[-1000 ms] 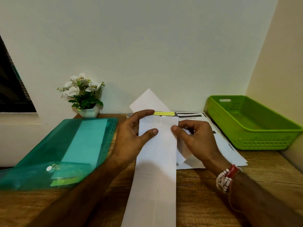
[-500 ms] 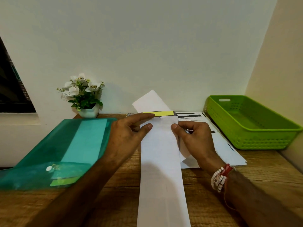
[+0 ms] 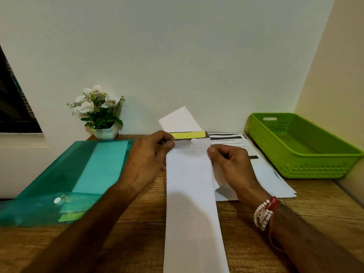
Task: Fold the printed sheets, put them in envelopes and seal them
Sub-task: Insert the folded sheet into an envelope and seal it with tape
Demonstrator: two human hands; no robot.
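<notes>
A long white envelope (image 3: 192,203) lies lengthwise on the wooden table (image 3: 256,233), its open end away from me. At that end its flap carries a yellow adhesive strip (image 3: 187,134) with a dark band beneath. My left hand (image 3: 147,160) pinches the envelope's far left corner by the strip. My right hand (image 3: 232,166) pinches the right edge near the top. A folded white sheet (image 3: 180,120) sticks up beyond the flap. Printed sheets (image 3: 262,174) lie under my right hand.
A green translucent folder (image 3: 74,174) holding envelopes lies at the left. A small white pot of white flowers (image 3: 100,115) stands against the wall. A green plastic basket (image 3: 299,144) sits at the right, by the corner wall.
The envelope has swung straight, its near end now pointing at me. Both hands have slid up to the envelope's far end, and my fingers have closed on its corners.
</notes>
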